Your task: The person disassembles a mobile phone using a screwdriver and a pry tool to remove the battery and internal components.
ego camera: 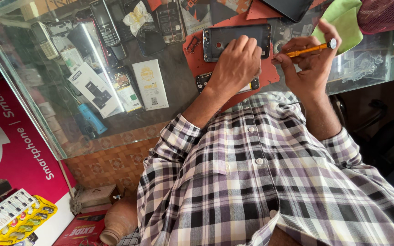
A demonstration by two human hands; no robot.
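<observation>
A dark grey phone [224, 38] with its back off lies on a red mat [196, 64] on the glass counter. My left hand [235, 64] rests on it with fingers curled, pressing down on its right half. My right hand [308, 68] is just to the right and pinches a slim orange screwdriver [308, 48]. The screwdriver lies nearly level, its silver cap end by my thumb and its tip towards the phone's right edge. A second dark phone part [203, 82] peeks out from under my left wrist.
Under the glass counter top [169, 95] lie several old phones [108, 27], white boxes [150, 84] and a blue item [91, 119]. A green cloth [343, 18] and a pink mesh basket [381, 16] sit at the far right. A red poster [10, 136] stands at the left.
</observation>
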